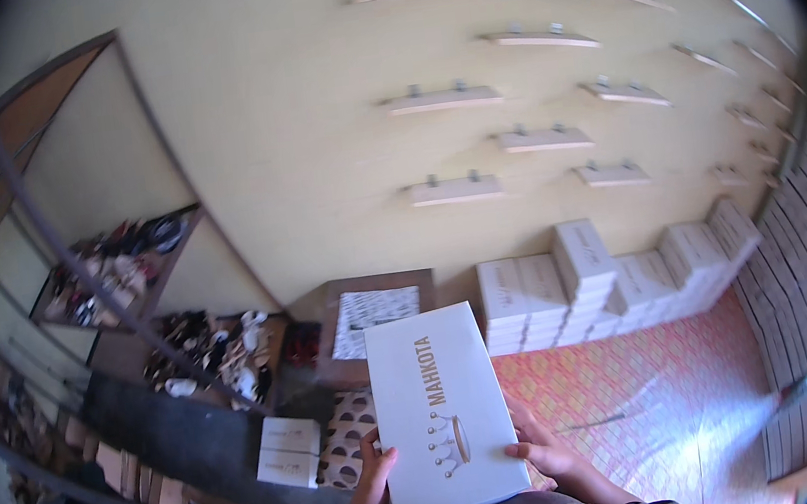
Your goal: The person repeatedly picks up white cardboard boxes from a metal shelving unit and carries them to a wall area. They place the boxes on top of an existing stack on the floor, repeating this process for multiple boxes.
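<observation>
A white cardboard shoebox-like box (398,373) with gold lettering and a gold crown printed on its lid is held upright in front of my body, lid closed. My left hand (375,474) grips its left edge low down, thumb on the front face. On the opposite edge my right hand (540,444) clasps the box, its thumb pressed on the lid side. The other fingers are partly hidden behind the box. What is inside cannot be seen.
Stacks of white boxes (582,270) line the wall at right. Two white boxes (287,452) sit at lower left near a polka-dot cloth (350,430). A brown table (407,280) bears a printed sheet. Shelves (208,216) at left hold piled shoes; small wall shelves (445,100) hang above.
</observation>
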Demonstrator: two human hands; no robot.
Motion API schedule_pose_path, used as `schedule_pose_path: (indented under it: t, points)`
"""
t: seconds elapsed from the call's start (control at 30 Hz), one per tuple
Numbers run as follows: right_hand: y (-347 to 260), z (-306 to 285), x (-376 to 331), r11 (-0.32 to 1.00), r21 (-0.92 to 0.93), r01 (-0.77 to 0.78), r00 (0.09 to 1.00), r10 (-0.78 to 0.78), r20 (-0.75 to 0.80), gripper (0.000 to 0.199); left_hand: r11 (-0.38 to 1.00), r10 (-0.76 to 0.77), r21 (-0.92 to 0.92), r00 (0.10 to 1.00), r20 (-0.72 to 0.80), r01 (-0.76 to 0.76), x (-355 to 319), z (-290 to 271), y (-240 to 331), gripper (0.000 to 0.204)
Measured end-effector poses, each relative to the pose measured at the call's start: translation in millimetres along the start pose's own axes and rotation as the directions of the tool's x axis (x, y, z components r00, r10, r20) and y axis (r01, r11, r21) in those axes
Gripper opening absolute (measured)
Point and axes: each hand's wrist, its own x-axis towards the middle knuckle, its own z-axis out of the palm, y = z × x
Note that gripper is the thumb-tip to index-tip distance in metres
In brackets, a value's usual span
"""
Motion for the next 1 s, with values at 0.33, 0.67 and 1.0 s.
schedule_pose_path:
  t: [0.33,0.67,1.0]
  points:
    - [-82,-186,-203,0.993,-0.078,0.091,0.889,-0.116,-0.443,0.088,0.974,-0.219,0.14,0.892,0.395,0.177,61,249,-139,0.059]
    - [-122,-314,-341,0.99,-0.091,0.104,0.652,-0.137,-0.745,0.086,0.906,-0.424,0.279,0.674,0.605,0.32,99,452,-254,0.062]
    - [-173,-478,-336,0.994,-0.052,0.091,0.539,-0.093,-0.837,0.081,0.887,-0.446,0.25,0.585,0.677,0.387,235,597,-347,0.059]
